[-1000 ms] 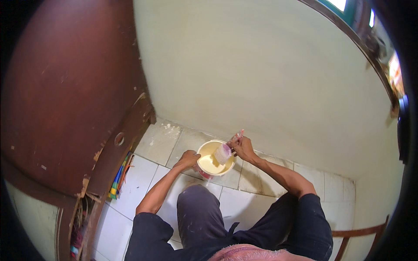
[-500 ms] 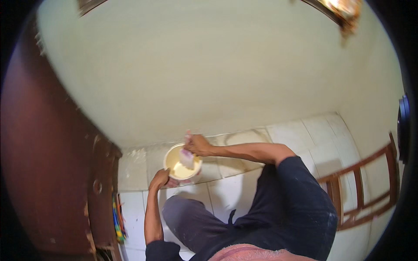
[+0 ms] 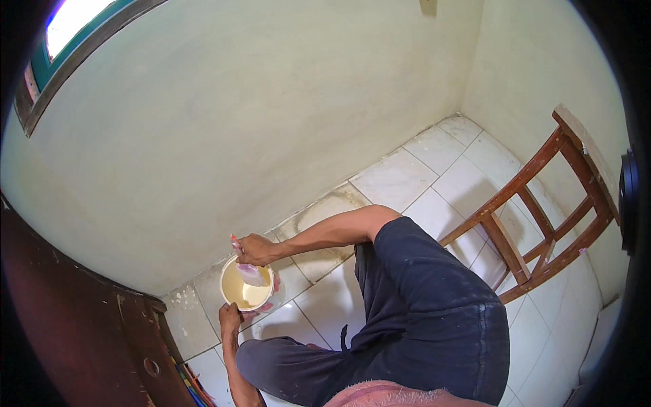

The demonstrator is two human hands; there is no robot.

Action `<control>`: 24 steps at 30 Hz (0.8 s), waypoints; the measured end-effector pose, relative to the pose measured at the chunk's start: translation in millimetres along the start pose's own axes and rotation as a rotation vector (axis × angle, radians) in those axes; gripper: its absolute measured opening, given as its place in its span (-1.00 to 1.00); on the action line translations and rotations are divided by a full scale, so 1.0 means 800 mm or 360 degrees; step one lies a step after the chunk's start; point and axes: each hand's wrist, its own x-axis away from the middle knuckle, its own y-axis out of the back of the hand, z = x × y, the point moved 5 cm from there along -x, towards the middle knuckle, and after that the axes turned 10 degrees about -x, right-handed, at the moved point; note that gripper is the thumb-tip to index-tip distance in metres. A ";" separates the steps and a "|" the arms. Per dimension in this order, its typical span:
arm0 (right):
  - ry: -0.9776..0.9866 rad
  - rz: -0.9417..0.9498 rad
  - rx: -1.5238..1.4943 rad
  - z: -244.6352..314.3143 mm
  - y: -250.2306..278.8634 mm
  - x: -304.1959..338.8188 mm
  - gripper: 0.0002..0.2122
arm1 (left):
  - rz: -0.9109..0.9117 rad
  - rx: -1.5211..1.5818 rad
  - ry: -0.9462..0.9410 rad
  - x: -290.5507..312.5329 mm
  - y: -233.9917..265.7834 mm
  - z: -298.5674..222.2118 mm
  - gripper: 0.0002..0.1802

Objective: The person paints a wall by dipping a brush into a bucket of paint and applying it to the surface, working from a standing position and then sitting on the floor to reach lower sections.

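A white bucket (image 3: 232,286) with pale yellow paint (image 3: 256,296) in its bottom stands on the tiled floor by the wall. My left hand (image 3: 230,317) is closed on the near left part of its rim. Over the far side, my right hand (image 3: 256,249) grips a paintbrush (image 3: 251,274) by its reddish handle. The brush's pale bristles point down inside the bucket; I cannot tell whether their tips touch the paint.
A pale wall (image 3: 271,102) rises beyond the bucket, with a window (image 3: 61,54) at the upper left. On the left is dark brown wooden furniture (image 3: 74,319). A wooden chair (image 3: 542,210) stands at the right on white tiles (image 3: 397,176).
The view has swung round, so the window and more of the chair now show. Both hands keep their hold, and the brush remains inside the bucket.
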 end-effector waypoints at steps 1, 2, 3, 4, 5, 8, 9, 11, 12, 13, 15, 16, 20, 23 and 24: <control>-0.0033 0.0023 -0.0058 0.003 0.000 0.002 -0.75 | -0.0011 0.0062 0.0019 0.002 -0.002 0.001 -0.71; -0.0065 0.0048 -0.0117 0.006 0.000 0.002 -0.75 | -0.0059 0.0028 0.0028 0.002 -0.001 0.003 -0.71; -0.0101 0.0058 -0.0172 0.002 0.004 0.004 -0.75 | -0.0093 -0.0012 0.0030 0.002 -0.007 -0.002 -0.72; -0.0050 0.0068 -0.0139 0.001 0.007 0.003 -0.75 | -0.0132 -0.0051 0.0032 0.002 -0.013 -0.006 -0.72; 0.0005 0.0081 -0.0106 0.001 0.009 0.001 -0.75 | -0.0181 -0.0048 0.0036 0.006 -0.017 -0.009 -0.72; 0.0037 0.0051 0.0026 -0.013 0.026 -0.001 -0.75 | -0.0194 -0.0115 -0.0084 -0.042 -0.018 0.027 -0.70; -0.0001 0.0055 0.0056 -0.029 0.030 0.003 -0.74 | -0.0183 -0.0447 -0.0108 -0.038 -0.030 0.008 -0.67; -0.0250 0.0068 0.0074 -0.040 0.029 0.004 -0.73 | -0.0177 -0.0713 -0.0126 -0.027 -0.034 -0.008 -0.57; -0.0141 0.0119 -0.0013 -0.020 0.026 0.000 -0.72 | -0.0190 -0.0800 -0.0161 -0.033 -0.014 0.007 -0.56; -0.0228 0.0116 -0.0249 -0.010 0.022 0.000 -0.72 | -0.0302 -0.0759 -0.0242 -0.041 -0.001 0.025 -0.60; -0.0267 0.0044 -0.0473 -0.021 0.060 0.013 -0.74 | -0.0093 -0.0703 -0.0270 -0.028 -0.034 -0.039 -0.64; -0.0333 -0.0032 -0.0469 -0.029 0.097 0.032 -0.73 | 0.0147 -0.0482 -0.0247 -0.010 -0.074 -0.098 -0.64; -0.0379 -0.0188 -0.0339 -0.029 0.155 0.052 -0.69 | 0.0320 -0.0566 -0.0225 -0.019 -0.103 -0.155 -0.64; -0.0309 -0.0325 -0.0176 -0.043 0.186 0.080 -0.72 | 0.0348 -0.0586 -0.0205 -0.042 -0.134 -0.161 -0.63; -0.0294 -0.0345 -0.0030 -0.047 0.190 0.078 -0.70 | 0.0361 -0.0535 -0.0222 -0.057 -0.131 -0.145 -0.66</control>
